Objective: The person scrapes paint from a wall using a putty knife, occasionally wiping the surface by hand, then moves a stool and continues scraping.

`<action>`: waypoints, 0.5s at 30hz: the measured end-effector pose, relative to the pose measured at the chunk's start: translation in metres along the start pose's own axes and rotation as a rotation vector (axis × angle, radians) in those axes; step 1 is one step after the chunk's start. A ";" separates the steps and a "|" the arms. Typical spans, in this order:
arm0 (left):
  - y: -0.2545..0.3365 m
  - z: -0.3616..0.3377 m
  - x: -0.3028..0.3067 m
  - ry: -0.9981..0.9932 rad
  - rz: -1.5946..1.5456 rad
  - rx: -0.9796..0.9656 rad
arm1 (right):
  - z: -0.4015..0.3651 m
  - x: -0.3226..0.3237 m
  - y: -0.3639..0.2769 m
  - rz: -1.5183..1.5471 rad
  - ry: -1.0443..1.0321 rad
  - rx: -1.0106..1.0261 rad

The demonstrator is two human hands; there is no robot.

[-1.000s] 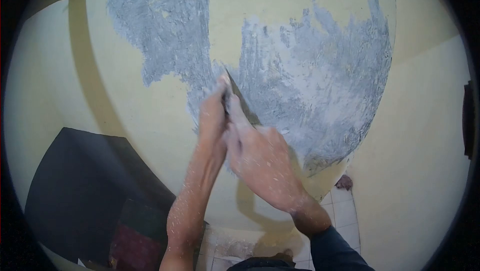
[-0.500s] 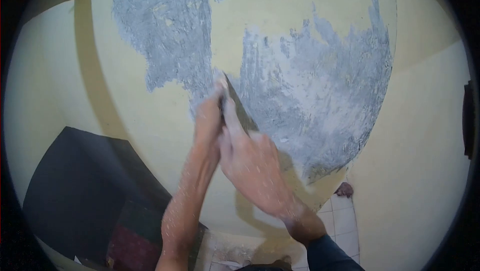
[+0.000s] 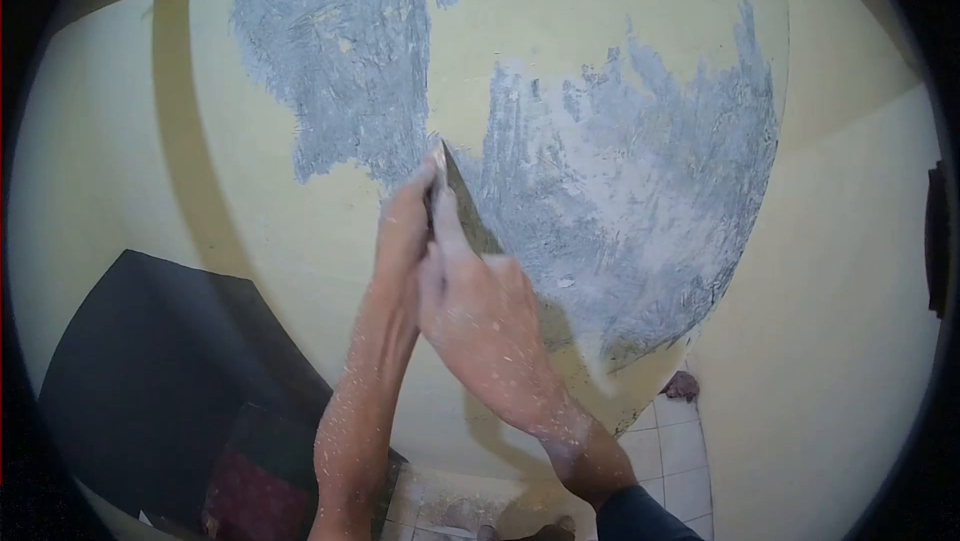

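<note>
Holding a flat blade (image 3: 470,211) against the wall (image 3: 330,231), the right hand (image 3: 485,316) has its fingers clamped on it, one stretched along its side. The left hand (image 3: 402,226) presses its fingers near the blade's upper end, though blur hides whether they grip it. Rough grey patches (image 3: 650,156) spread to the right of the fingers and above them to the left. Well apart, down to their left, stands a dark panel (image 3: 150,371); tiled floor (image 3: 685,451) shows below right.
</note>
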State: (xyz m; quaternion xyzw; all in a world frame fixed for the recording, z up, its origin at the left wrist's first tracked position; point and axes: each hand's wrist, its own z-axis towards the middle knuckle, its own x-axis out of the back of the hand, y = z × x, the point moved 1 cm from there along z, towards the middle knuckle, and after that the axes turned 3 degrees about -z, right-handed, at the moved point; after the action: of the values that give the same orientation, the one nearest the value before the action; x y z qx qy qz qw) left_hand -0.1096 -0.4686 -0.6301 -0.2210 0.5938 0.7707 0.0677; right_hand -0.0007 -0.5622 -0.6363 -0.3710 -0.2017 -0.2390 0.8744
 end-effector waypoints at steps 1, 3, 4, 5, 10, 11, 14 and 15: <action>0.001 -0.006 -0.003 0.038 0.034 -0.038 | -0.001 -0.004 0.005 0.042 0.026 0.012; -0.017 0.016 0.005 0.137 0.295 -0.205 | -0.003 -0.011 0.020 0.112 0.076 0.034; 0.006 0.012 0.003 0.173 0.497 -0.231 | 0.007 -0.015 0.019 0.059 0.112 0.065; 0.013 0.044 0.016 0.150 0.418 -0.191 | 0.029 -0.022 0.012 0.007 0.138 0.094; 0.025 0.002 0.030 0.033 0.127 -0.142 | 0.002 0.013 0.000 0.298 0.103 0.240; 0.021 -0.026 0.034 0.103 0.165 -0.201 | -0.030 0.027 0.011 0.339 0.086 0.242; 0.037 -0.059 0.034 0.242 0.417 -0.454 | -0.114 0.042 0.067 0.395 0.037 0.103; 0.045 -0.049 0.041 0.280 0.592 -0.574 | -0.137 0.043 0.086 0.429 -0.003 -0.003</action>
State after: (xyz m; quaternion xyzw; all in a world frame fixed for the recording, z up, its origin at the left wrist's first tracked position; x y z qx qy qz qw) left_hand -0.1501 -0.5344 -0.6170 -0.1534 0.3966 0.8533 -0.3016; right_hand 0.1071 -0.6235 -0.7496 -0.4071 -0.1189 -0.0470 0.9044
